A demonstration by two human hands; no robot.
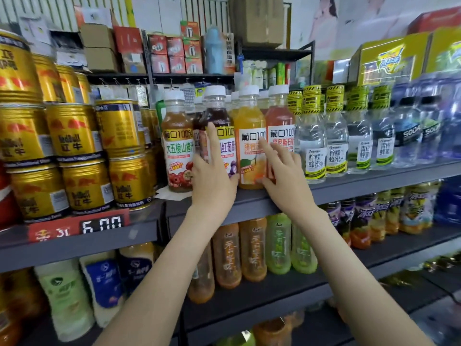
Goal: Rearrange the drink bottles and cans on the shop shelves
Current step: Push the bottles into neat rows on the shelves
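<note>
Two bare hands reach to the middle shelf (361,182). Left hand (212,176): grip loose, fingers spread flat vs the clear plastic bottle w/ dark purple grape juice (219,126), not closed round it. Right hand (284,174): grip wide, fingertips on the clear bottle of orange juice (249,136); pink-juice bottle (279,121) just behind it. Gold cans (119,126) stacked well left of both.
</note>
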